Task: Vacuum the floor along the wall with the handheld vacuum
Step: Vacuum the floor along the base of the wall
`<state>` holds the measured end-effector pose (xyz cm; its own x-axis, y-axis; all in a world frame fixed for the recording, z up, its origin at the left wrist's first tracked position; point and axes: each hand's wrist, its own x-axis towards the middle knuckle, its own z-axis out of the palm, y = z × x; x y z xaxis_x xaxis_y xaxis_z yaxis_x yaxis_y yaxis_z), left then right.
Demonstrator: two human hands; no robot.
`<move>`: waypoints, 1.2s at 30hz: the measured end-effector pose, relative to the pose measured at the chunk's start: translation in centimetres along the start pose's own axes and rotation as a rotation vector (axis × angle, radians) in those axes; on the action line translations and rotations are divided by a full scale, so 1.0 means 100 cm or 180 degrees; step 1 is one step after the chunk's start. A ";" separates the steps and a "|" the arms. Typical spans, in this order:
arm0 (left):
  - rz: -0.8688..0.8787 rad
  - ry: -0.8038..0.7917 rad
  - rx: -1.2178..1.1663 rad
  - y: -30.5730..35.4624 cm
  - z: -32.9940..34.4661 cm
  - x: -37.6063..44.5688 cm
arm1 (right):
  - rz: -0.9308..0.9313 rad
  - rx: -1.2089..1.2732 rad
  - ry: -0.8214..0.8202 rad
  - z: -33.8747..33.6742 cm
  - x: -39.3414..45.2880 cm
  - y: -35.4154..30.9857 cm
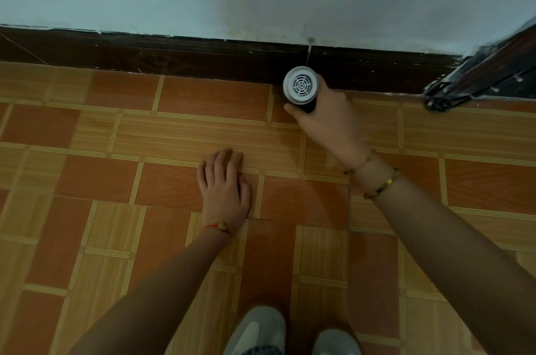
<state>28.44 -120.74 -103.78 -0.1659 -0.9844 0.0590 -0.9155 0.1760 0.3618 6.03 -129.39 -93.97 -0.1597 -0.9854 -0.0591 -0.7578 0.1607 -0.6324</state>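
Glossy wood-pattern tile floor [185, 128] — right hand [327, 113] clamped on cylindrical vacuum [300, 87]; left hand [224, 183] flat, fingers spread.

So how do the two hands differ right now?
The right hand grips the handheld vacuum at the baseboard; the left hand holds nothing and lies on the tiled floor. The right reaches further toward the wall. Both wrists wear bracelets.

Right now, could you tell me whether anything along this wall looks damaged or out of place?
Yes: the dark brown wooden skirting board has a chipped, paint-flecked top edge and a pale open joint just above the white-capped handheld vacuum held by the right hand. No spill or debris shows.
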 end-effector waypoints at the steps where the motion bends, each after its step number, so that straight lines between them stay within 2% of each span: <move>1: 0.0004 0.0009 -0.0004 0.000 0.000 0.000 | -0.0035 -0.0054 -0.0024 0.003 0.001 -0.003; 6: 0.0035 0.0041 -0.0035 -0.001 0.001 0.000 | 0.0021 0.0075 -0.0040 0.002 0.003 0.001; 14: 0.0058 0.0027 -0.0072 -0.002 0.000 -0.002 | 0.0294 0.0232 0.0228 -0.018 -0.018 0.024; 18: 0.0029 -0.0067 -0.0090 -0.002 -0.002 -0.001 | 0.0124 0.0267 -0.0134 -0.008 -0.027 0.011; 22: 0.0076 -0.0191 -0.0004 -0.013 -0.011 -0.009 | -0.0195 0.0293 -0.0719 0.010 -0.039 -0.011; 26: -0.0256 -0.0118 0.0096 -0.034 -0.022 -0.030 | -0.0468 0.0308 -0.1187 0.026 -0.050 -0.028; 28: -0.0389 -0.0039 0.0130 -0.045 -0.028 -0.040 | -0.0499 0.0311 -0.1263 0.031 -0.050 -0.034; 30: -0.0500 0.0043 0.0162 -0.054 -0.035 -0.045 | -0.0418 0.0309 -0.1119 0.034 -0.047 -0.037; 34: -0.0711 0.0164 0.0248 -0.067 -0.047 -0.052 | -0.0270 0.0292 -0.0513 0.037 -0.036 -0.043; 36: -0.0772 0.0145 0.0283 -0.072 -0.049 -0.053 | -0.0251 0.0227 -0.0407 0.037 -0.032 -0.045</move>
<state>37.73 -116.79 -102.11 0.0772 -0.9967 0.0231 -0.9555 -0.0673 0.2872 12.31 -127.22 -93.76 -0.0162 -0.9946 -0.1021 -0.7172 0.0827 -0.6919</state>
